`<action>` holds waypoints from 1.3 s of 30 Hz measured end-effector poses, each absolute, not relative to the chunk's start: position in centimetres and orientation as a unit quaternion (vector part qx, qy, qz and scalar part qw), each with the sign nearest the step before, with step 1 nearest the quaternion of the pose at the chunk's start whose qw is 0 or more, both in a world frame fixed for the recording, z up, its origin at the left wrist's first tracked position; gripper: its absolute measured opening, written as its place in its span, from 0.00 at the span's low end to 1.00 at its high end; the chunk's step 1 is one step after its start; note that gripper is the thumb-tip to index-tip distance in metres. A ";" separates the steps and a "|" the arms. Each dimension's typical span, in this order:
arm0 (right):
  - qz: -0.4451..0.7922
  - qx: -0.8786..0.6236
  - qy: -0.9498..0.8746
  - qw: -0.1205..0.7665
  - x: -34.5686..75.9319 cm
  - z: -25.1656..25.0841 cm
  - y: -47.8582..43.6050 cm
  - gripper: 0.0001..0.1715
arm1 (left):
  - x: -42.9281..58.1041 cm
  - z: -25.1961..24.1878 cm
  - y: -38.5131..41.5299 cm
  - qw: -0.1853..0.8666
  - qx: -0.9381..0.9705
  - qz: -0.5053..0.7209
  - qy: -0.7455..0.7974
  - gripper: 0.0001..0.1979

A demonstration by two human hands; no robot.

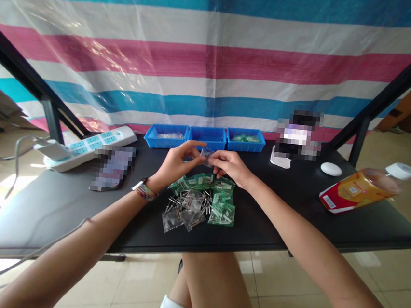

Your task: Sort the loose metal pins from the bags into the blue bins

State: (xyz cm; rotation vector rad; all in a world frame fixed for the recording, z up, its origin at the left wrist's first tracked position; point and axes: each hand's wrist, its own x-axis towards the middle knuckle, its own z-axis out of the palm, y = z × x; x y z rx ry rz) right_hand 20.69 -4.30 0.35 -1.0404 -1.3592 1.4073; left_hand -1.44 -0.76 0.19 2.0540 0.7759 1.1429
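Observation:
A small clear plastic bag [208, 157] is pinched between both hands, above the middle of the black table. My left hand [181, 161] grips its left side, thumb and forefinger closed. On the other side my right hand [233, 167] holds it with bent fingertips. What lies inside the bag is too small to tell. Below the hands is a heap of thin metal pins [186, 199] with clear bags [194, 211] on top. Green bags [223, 206] holding light strips lie behind and to the right of the heap.
Three joined blue trays [206, 147] stand at the back; the left holds clear pieces, the right green ones. A power strip [89, 148] and a blurred phone [114, 169] lie left. At right are a white round case [331, 169], a blurred device [296, 136] and a drink bottle [364, 188].

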 end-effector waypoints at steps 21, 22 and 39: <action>0.640 -0.405 -0.442 0.481 21.6 1.2 -4.2 0.16 | -2.4 -0.3 1.6 0.298 0.687 0.531 0.396 0.13; 0.637 -0.406 -0.443 0.483 21.6 1.2 -4.3 0.16 | -2.6 -0.4 2.1 0.305 0.668 0.547 0.402 0.13; 0.281 -0.544 -0.781 0.122 24.1 2.2 -4.4 0.18 | -4.9 -1.2 5.1 0.392 0.479 0.654 0.436 0.09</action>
